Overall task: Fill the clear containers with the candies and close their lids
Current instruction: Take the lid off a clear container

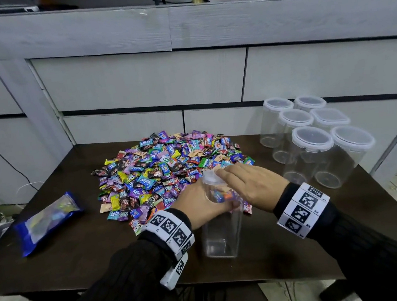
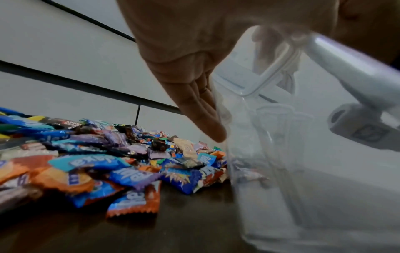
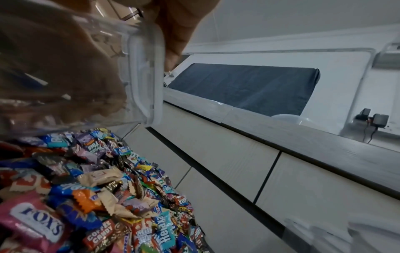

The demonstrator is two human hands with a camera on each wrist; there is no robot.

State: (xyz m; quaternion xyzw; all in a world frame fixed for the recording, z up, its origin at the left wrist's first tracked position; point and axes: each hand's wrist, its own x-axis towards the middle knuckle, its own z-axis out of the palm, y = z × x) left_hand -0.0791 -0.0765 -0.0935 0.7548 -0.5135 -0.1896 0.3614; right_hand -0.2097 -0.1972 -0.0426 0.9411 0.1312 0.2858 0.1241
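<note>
A tall clear container (image 1: 223,225) stands on the dark table (image 1: 101,260) at the near edge of a big pile of wrapped candies (image 1: 169,169). My left hand (image 1: 206,204) grips its upper wall from the left. The right hand (image 1: 243,179) lies flat on the white-rimmed lid (image 1: 210,177), fingers straight. The left wrist view shows my thumb (image 2: 194,106) along the container (image 2: 281,171) under the lid (image 2: 259,82). In the right wrist view a thumb (image 3: 177,34) rests against the lid (image 3: 142,77). Its lower part looks empty; a few wrappers show through higher up.
Several lidded, empty clear containers (image 1: 316,141) stand grouped at the table's right side. A blue and clear candy bag (image 1: 46,219) lies at the left. Grey cabinet fronts (image 1: 144,82) rise right behind the table. Cables hang at the far left.
</note>
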